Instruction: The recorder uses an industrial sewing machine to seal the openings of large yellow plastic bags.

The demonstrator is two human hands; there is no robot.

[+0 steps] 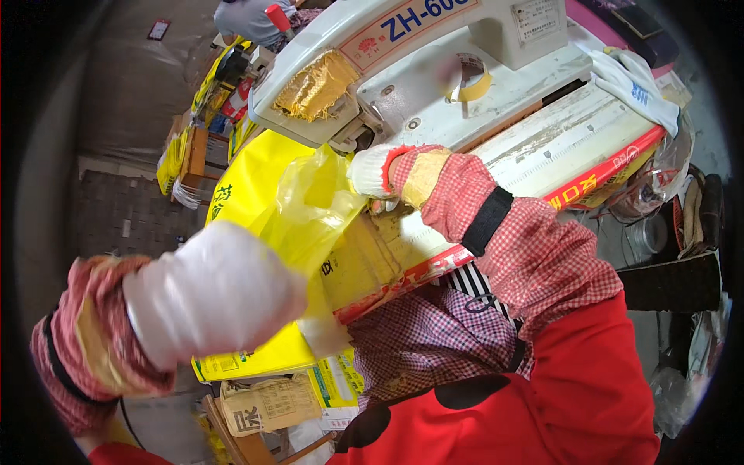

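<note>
Grip of blurred left hand (221, 293) cannot be told; yellow bag (256, 174) is touched by curled right hand (371, 172), hold unclear.

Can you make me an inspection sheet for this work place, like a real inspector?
Surface: white worktop, scuffed, red along its front edge.
Job's things: big yellow sack and thin see-through plastic, by the white machine.
Clutter: tape roll on the machine's base; white cloth at the worktop's right end; brown package below.
Hands: both gloved; left hand blurred, right hand at the plastic's upper edge; grips unclear.
Cables: thin dark loop, perhaps string.
Surroundings: another person at the top; more yellow sacks at the left.
</note>
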